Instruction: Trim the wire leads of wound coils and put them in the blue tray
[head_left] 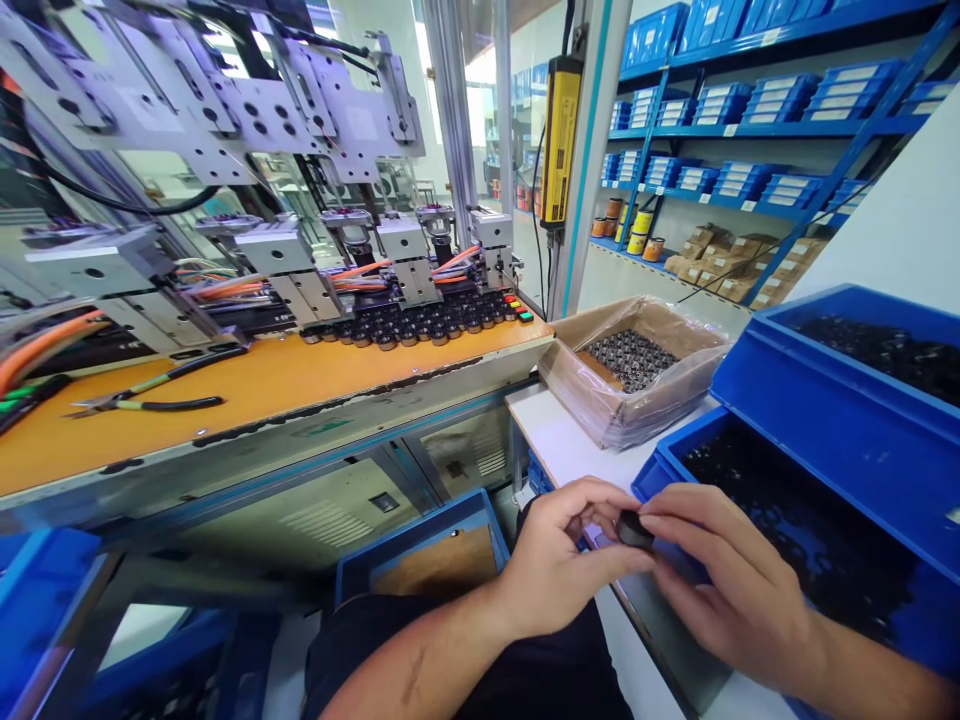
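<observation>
Between my two hands is a small black round part [634, 530], held over the edge of the white table [551, 430]. My left hand [566, 555] pinches it from the left with thumb and fingers. From the right, the fingertips of my right hand [720, 560] are closed on the same part. Just behind my right hand stands a blue bin [667, 465] with many black pieces in it. Fingers cover some of the held part, so its details are hidden.
A cardboard box [622, 415] lined with plastic holds rows of small parts. Another blue bin [840, 390] is stacked at right. On the orange bench [300, 375] are pliers [150, 395], many black round parts [420, 322] and machine fixtures [405, 260]. A blue crate [420, 550] sits below.
</observation>
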